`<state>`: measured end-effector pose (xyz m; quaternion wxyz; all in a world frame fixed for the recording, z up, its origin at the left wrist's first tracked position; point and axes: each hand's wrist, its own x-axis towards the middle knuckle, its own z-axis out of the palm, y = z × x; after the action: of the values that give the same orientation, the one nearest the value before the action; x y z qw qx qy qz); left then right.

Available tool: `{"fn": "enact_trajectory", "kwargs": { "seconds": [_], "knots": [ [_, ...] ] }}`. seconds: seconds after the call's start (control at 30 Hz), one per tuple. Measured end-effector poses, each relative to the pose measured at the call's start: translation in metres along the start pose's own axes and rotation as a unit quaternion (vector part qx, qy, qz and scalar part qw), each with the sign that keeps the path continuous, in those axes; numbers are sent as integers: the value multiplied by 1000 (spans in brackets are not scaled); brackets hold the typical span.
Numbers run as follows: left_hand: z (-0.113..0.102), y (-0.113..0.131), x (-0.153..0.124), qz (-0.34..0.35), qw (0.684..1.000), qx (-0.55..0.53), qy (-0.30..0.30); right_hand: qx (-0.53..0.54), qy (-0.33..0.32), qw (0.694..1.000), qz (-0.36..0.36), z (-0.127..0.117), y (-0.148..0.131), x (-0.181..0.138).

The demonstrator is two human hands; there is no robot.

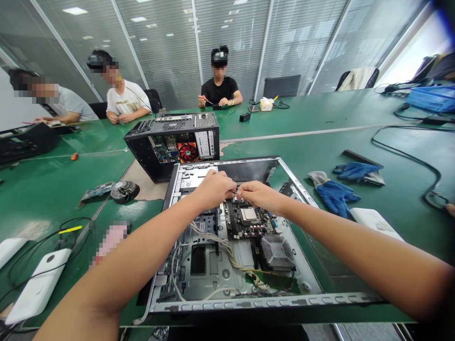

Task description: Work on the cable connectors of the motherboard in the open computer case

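Observation:
An open computer case [305, 298] lies flat on the green table in front of me, its motherboard [249, 222], bare processor [249, 214] and a finned heatsink [277, 251] showing. Both my hands reach into its far half. My left hand [213, 188] is closed into a fist-like pinch, and my right hand [259, 195] is closed too. Their fingertips meet over a small part at the motherboard's far edge; I cannot make out what it is. A bundle of pale cables [227, 248] runs under my left forearm.
A second open computer case [170, 142] with a red fan stands behind. Blue gloves [336, 194] lie to the right, a fan and circuit board [124, 190] to the left, white devices [39, 284] near left. Three people sit at the far side. Black cables [408, 156] trail right.

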<state>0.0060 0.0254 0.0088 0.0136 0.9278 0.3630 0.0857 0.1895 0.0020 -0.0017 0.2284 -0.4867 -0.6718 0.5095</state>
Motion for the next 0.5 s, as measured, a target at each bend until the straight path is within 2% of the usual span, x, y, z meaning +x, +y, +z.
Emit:
{"fn": "enact_trajectory", "kwargs": {
  "seconds": [0.3, 0.5],
  "knots": [
    [3, -3, 0, 47, 998, 46, 11, -91, 12, 995, -42, -4, 3, 4],
    [0, 2, -2, 45, 995, 91, 23, 16, 18, 1000, -13, -2, 6, 4]
  ]
}}
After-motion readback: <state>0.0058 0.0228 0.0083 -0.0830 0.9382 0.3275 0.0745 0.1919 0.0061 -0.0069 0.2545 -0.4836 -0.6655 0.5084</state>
